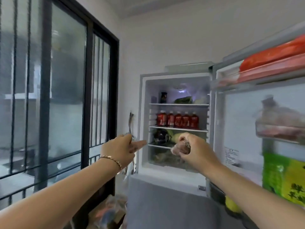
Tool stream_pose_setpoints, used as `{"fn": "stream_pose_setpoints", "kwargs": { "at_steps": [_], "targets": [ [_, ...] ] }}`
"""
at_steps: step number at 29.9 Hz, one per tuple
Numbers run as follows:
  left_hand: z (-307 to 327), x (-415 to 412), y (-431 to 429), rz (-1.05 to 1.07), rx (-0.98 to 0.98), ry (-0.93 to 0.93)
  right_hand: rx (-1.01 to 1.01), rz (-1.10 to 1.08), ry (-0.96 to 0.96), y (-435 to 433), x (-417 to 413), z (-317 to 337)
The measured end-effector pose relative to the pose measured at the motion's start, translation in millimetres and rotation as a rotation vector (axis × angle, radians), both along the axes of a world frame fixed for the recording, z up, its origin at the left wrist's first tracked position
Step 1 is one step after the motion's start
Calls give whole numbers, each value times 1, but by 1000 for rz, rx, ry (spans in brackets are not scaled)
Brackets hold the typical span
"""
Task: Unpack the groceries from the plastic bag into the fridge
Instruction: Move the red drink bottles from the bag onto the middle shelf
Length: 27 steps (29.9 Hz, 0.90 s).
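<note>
unclear: packet [180, 148] contents blurred under wrap; plastic bag [130, 121] nearly see-through.
right hand [193, 149]: fingers clamped round the packet, just before the fridge [142, 113]'s lowest shelf.
left hand [122, 149]: curled on the plastic bag, forefinger straight.

Both bare arms stretch forward and up, drawing closer together toward the far end. The left hand [121, 147], with a bracelet [112, 160] on its wrist, points its index finger far and to the right. Its other fingers curl round the clear plastic bag [110, 210] hanging below it. The right hand [193, 149] is level with the left and near it. It grips a wrapped packet [180, 148] between thumb and bent fingers.
</note>
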<state>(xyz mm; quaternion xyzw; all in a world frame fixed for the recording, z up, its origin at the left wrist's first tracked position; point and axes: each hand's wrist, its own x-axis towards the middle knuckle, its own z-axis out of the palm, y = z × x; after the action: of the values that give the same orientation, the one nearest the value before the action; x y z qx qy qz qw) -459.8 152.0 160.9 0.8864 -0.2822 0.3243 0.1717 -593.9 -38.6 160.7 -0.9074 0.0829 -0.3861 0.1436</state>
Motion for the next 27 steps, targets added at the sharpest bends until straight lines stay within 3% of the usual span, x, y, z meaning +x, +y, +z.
{"fn": "stream_pose_setpoints", "kwargs": {
  "at_steps": [7,13,18,22,27],
  "targets": [
    [63,147,-95,-158,-188,16,112,-69,-219,-91,140,55],
    [97,241,-177,-259,-177,-78,120,-99,-372,-174,236,93],
    [124,308,-246,-316,-316,-219,54,-67,-448,-237,307,131],
    [153,348,-298,-320,-387,-312,-35,15,-410,-279,364,168],
    [169,392,-356,-337,-365,-300,-171,-21,-134,-326,437,194]
  ]
}}
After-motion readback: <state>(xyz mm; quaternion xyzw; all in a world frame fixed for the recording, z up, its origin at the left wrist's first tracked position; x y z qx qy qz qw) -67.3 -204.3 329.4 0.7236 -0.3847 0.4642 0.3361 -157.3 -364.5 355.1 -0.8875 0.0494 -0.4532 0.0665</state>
